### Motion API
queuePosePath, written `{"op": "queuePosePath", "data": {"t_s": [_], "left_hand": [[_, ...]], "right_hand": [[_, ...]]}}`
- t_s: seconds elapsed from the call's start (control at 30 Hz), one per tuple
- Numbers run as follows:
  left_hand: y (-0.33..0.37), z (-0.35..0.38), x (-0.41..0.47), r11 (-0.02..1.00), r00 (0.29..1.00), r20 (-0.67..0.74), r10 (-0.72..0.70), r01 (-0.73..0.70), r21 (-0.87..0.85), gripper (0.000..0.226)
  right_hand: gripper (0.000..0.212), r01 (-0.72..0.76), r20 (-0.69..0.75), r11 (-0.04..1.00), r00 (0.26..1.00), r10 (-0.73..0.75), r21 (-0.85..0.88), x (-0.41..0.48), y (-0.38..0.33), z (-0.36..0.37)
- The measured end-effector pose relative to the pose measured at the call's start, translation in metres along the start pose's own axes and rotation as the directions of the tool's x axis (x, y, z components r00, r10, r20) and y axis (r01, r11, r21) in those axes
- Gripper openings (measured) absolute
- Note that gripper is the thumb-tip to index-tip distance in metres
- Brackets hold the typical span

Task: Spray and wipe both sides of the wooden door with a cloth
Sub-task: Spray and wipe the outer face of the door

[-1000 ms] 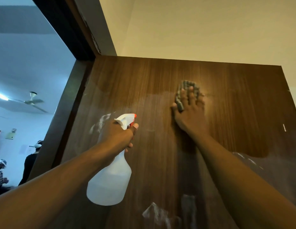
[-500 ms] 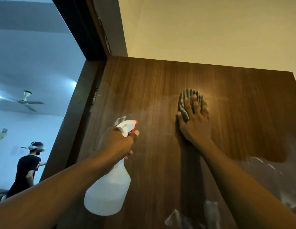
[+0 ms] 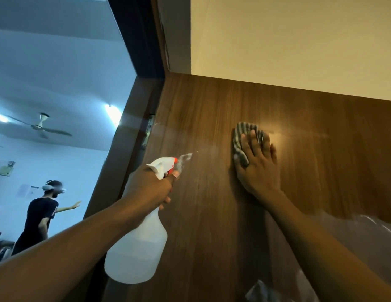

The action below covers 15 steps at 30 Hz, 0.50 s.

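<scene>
- While the left hand (image 3: 151, 188) is closing its grip round the neck of the spray bottle (image 3: 138, 247), one finger is sitting on the trigger, aiming the nozzle so that mist (image 3: 186, 159) is landing on the wooden door (image 3: 212, 214) near its hinge edge.
- The right hand (image 3: 258, 171) is pressing flat, fingers straight, pinning the striped cloth (image 3: 244, 131) against the upper door face, likely placed to wipe across the fresh spray.

Beyond the dark door frame (image 3: 136, 40), a ceiling fan (image 3: 40, 127) hangs near a lit tube light (image 3: 112, 114). Below, a person (image 3: 40, 214) in a black shirt and white headset stretches one arm out. A cream wall (image 3: 288, 40) fills the upper right.
</scene>
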<state>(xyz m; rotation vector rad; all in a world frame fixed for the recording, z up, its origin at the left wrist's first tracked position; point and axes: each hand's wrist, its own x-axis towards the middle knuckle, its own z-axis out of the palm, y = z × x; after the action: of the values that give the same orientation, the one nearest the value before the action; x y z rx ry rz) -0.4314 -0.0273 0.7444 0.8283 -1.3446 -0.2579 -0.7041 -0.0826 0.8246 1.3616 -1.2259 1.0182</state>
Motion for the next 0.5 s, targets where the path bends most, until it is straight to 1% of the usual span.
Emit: {"op": "queuePosePath", "data": {"t_s": [0.1, 0.2, 0.27, 0.33, 0.37, 0.4, 0.43, 0.5], "left_hand": [[-0.007, -0.011, 0.009, 0.999, 1.0, -0.025, 0.002, -0.001, 0.034, 0.042], [-0.013, -0.018, 0.013, 0.999, 0.999, -0.031, -0.007, 0.008, 0.047, 0.043], [-0.017, -0.022, 0.013, 0.999, 0.999, -0.027, -0.023, 0.024, 0.046, 0.043], [-0.02, -0.028, 0.012, 0.998, 0.999, -0.03, -0.035, 0.037, 0.05, 0.042], [-0.022, -0.03, 0.011, 0.998, 0.999, -0.03, -0.035, 0.037, 0.056, 0.041], [-0.024, -0.034, 0.011, 0.998, 0.999, -0.025, -0.034, 0.036, 0.057, 0.041], [-0.026, -0.037, 0.01, 0.998, 0.999, -0.016, -0.032, 0.033, 0.052, 0.041], [-0.03, -0.046, 0.01, 0.999, 0.999, -0.012, -0.032, 0.033, 0.039, 0.041]], "right_hand": [[0.07, -0.001, -0.049, 0.999, 0.999, 0.002, 0.036, 0.036, -0.055, 0.007], [0.075, 0.095, -0.034, 0.995, 0.995, -0.095, 0.008, 0.035, -0.101, 0.027], [0.076, 0.192, -0.004, 0.981, 0.981, -0.192, -0.025, 0.013, -0.109, 0.036], [0.073, 0.293, 0.007, 0.956, 0.956, -0.293, -0.027, -0.012, -0.098, 0.037], [0.072, 0.32, 0.006, 0.947, 0.947, -0.32, -0.03, -0.021, -0.089, 0.036], [0.07, 0.324, -0.006, 0.945, 0.946, -0.324, -0.042, -0.027, -0.08, 0.034], [0.069, 0.296, -0.025, 0.954, 0.954, -0.298, -0.055, -0.028, -0.073, 0.032], [0.07, 0.163, -0.065, 0.986, 0.984, -0.165, -0.036, -0.015, -0.076, 0.03]]}}
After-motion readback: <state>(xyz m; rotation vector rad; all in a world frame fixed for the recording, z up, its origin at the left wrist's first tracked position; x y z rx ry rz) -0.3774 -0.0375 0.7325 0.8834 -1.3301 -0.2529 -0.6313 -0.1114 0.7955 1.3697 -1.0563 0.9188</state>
